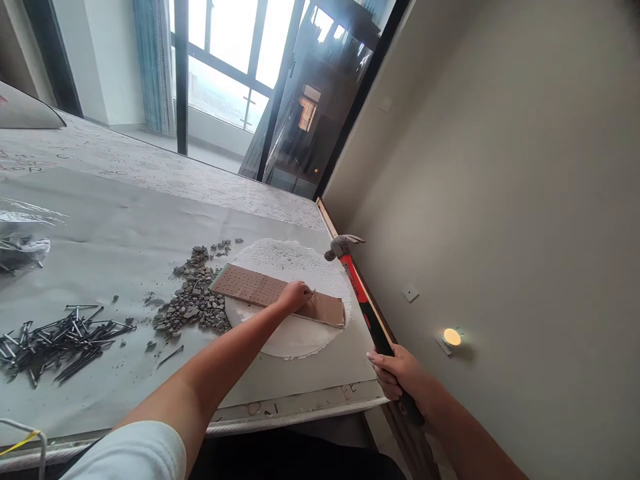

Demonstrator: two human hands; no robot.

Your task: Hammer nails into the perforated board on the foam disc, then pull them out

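My right hand [400, 375] is wrapped round the black and red handle of a claw hammer [361, 297], whose metal head points up and away from me. A brown board [255, 285] with rows of small holes over its left part lies on a round white foam slab [287, 341]. Over the board's right half, my left hand [295, 295] is closed in a pinch on a thin nail [312, 295]. The fingers hide much of the nail, so I cannot tell whether its tip is in the board. The hammer head is beyond the board, apart from the nail.
Broken grey rubble [193, 303] lies left of the slab. A pile of loose nails [60, 340] and a clear plastic bag [23, 250] are further left on the grey sheet [125, 240]. A wall [500, 200] rises close on the right, and a white cable [30, 427] crosses the near left corner.
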